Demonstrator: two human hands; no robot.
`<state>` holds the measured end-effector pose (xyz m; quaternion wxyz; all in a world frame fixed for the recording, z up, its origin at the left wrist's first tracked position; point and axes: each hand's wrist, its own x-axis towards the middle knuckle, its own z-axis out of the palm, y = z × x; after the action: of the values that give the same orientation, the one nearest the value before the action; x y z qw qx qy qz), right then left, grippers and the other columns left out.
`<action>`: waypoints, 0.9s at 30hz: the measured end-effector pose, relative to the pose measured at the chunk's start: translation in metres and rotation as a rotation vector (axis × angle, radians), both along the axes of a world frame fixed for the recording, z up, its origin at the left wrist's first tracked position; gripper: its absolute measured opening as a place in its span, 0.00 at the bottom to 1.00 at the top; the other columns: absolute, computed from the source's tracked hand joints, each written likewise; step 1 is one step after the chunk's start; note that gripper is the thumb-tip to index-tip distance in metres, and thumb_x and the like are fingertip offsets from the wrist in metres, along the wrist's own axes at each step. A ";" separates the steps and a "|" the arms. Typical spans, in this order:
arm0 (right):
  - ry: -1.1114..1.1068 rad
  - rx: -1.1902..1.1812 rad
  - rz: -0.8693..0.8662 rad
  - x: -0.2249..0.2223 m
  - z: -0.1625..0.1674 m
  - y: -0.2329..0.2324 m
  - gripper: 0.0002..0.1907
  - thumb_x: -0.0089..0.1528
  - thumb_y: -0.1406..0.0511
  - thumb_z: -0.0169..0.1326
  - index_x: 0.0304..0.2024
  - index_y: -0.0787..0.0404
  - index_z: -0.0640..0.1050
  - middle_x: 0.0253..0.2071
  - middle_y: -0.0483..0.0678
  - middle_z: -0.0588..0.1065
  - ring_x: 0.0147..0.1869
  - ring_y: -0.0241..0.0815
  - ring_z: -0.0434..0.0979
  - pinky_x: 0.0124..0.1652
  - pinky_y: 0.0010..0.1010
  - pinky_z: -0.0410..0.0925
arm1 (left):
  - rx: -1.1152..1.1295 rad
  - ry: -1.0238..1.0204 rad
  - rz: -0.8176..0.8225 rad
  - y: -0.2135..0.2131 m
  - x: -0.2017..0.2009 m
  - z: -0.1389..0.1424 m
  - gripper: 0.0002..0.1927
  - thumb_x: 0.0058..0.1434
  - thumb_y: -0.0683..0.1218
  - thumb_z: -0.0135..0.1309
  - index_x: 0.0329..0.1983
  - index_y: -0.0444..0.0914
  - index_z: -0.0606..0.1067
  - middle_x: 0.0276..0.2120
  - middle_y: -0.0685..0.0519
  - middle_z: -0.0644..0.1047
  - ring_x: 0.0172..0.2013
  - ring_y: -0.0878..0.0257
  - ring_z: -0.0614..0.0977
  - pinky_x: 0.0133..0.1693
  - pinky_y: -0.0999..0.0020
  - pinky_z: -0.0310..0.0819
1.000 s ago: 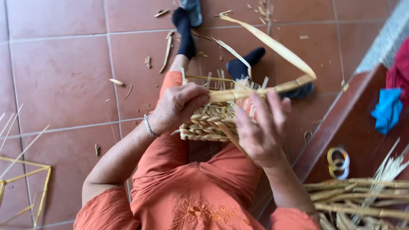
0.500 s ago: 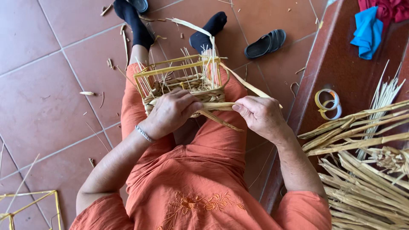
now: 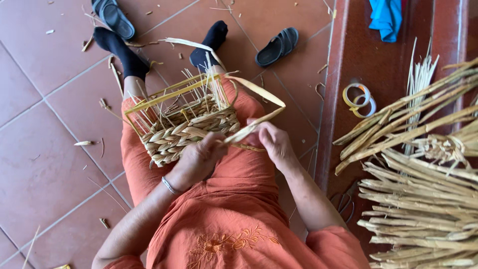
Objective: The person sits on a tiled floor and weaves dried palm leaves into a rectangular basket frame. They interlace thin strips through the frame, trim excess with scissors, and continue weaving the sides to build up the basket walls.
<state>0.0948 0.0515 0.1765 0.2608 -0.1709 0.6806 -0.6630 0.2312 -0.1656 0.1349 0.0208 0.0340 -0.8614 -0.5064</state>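
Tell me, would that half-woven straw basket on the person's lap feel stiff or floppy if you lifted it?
The half-woven straw basket would probably feel light, since it is only plaited fibre on a thin yellow frame. The frame likely keeps its box shape fairly stiff. The loose pale strand between the left hand and right hand curves freely, so it would likely flop.

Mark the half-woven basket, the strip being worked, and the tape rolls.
half-woven basket [image 3: 174,137], head view, on its braided side wall.
straw strip [image 3: 254,127], head view, mid-length, just past the fingers.
tape rolls [image 3: 359,99], head view, on the rings' rims where they overlap.
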 end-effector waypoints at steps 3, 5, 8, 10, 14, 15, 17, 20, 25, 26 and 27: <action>-0.357 -0.421 -0.132 -0.016 -0.024 0.006 0.24 0.68 0.50 0.44 0.57 0.58 0.75 0.48 0.50 0.80 0.49 0.41 0.81 0.52 0.36 0.74 | -0.078 -0.102 -0.191 0.012 0.003 -0.015 0.14 0.69 0.47 0.55 0.55 0.40 0.71 0.25 0.47 0.81 0.24 0.54 0.82 0.26 0.57 0.75; -0.379 -0.606 -0.221 -0.025 -0.030 0.007 0.22 0.71 0.54 0.46 0.57 0.62 0.75 0.46 0.52 0.80 0.48 0.43 0.81 0.52 0.40 0.74 | 0.061 -0.182 -0.304 0.015 0.001 -0.017 0.15 0.68 0.47 0.54 0.56 0.40 0.70 0.28 0.50 0.82 0.26 0.60 0.83 0.29 0.62 0.77; -0.213 -0.583 -0.253 -0.029 -0.031 -0.006 0.17 0.76 0.59 0.49 0.56 0.66 0.77 0.43 0.53 0.79 0.48 0.45 0.80 0.52 0.43 0.75 | 0.344 -0.212 -0.322 0.022 -0.017 -0.011 0.22 0.66 0.49 0.54 0.61 0.38 0.66 0.29 0.53 0.81 0.28 0.66 0.80 0.31 0.65 0.76; -0.020 -0.345 -0.276 -0.019 -0.029 -0.021 0.16 0.75 0.61 0.50 0.52 0.69 0.79 0.45 0.54 0.79 0.50 0.46 0.81 0.55 0.41 0.74 | 0.641 -0.162 -0.252 0.038 -0.040 -0.006 0.18 0.70 0.50 0.48 0.59 0.37 0.69 0.31 0.55 0.79 0.32 0.69 0.79 0.35 0.70 0.75; -0.236 -0.419 -0.230 -0.035 -0.023 -0.024 0.13 0.71 0.63 0.48 0.50 0.64 0.78 0.42 0.47 0.78 0.45 0.40 0.80 0.47 0.36 0.74 | 0.610 0.023 -0.130 0.052 -0.090 0.002 0.18 0.76 0.51 0.46 0.42 0.31 0.78 0.24 0.55 0.74 0.27 0.70 0.73 0.30 0.74 0.69; -0.280 -0.488 -0.240 -0.048 -0.023 -0.020 0.14 0.70 0.62 0.47 0.48 0.64 0.78 0.38 0.47 0.78 0.41 0.40 0.80 0.45 0.35 0.74 | 0.619 -0.078 -0.101 0.054 -0.099 0.003 0.19 0.75 0.51 0.46 0.38 0.32 0.78 0.22 0.55 0.74 0.23 0.69 0.73 0.27 0.74 0.68; -0.414 -0.684 -0.221 -0.077 -0.029 -0.011 0.13 0.71 0.61 0.46 0.44 0.63 0.78 0.31 0.44 0.74 0.33 0.36 0.74 0.37 0.30 0.70 | 0.629 -0.289 -0.038 0.058 -0.114 0.001 0.22 0.73 0.53 0.45 0.31 0.33 0.76 0.17 0.55 0.73 0.16 0.68 0.73 0.21 0.74 0.65; -0.603 -0.941 -0.208 -0.125 -0.048 -0.006 0.12 0.72 0.61 0.46 0.41 0.60 0.77 0.24 0.36 0.64 0.23 0.29 0.59 0.25 0.22 0.56 | 0.723 -0.296 -0.073 0.080 -0.125 -0.013 0.22 0.72 0.55 0.45 0.29 0.35 0.75 0.14 0.55 0.73 0.14 0.68 0.73 0.18 0.72 0.66; -0.597 -0.854 -0.443 -0.163 -0.078 0.000 0.11 0.72 0.61 0.46 0.36 0.57 0.75 0.19 0.34 0.58 0.18 0.27 0.49 0.18 0.22 0.45 | 0.718 -0.252 -0.091 0.103 -0.120 -0.046 0.21 0.74 0.54 0.43 0.29 0.36 0.73 0.14 0.55 0.72 0.14 0.69 0.71 0.19 0.74 0.65; -0.601 -0.856 -0.460 -0.165 -0.081 0.001 0.11 0.72 0.61 0.46 0.36 0.57 0.75 0.19 0.34 0.58 0.18 0.28 0.49 0.18 0.22 0.45 | 0.707 -0.253 -0.087 0.105 -0.117 -0.050 0.21 0.74 0.54 0.43 0.29 0.36 0.73 0.14 0.54 0.72 0.14 0.69 0.71 0.19 0.74 0.65; -0.606 -0.856 -0.476 -0.167 -0.082 0.001 0.11 0.72 0.61 0.46 0.36 0.56 0.74 0.19 0.34 0.58 0.18 0.28 0.49 0.18 0.22 0.45 | 0.753 -0.277 -0.066 0.106 -0.116 -0.052 0.21 0.73 0.53 0.43 0.29 0.36 0.73 0.14 0.54 0.72 0.14 0.69 0.71 0.19 0.73 0.65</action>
<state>-0.0724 0.0524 0.0945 0.1951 0.0942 0.2661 -0.9393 0.1153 -0.0591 0.0830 -0.1258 0.0795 -0.6108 -0.7776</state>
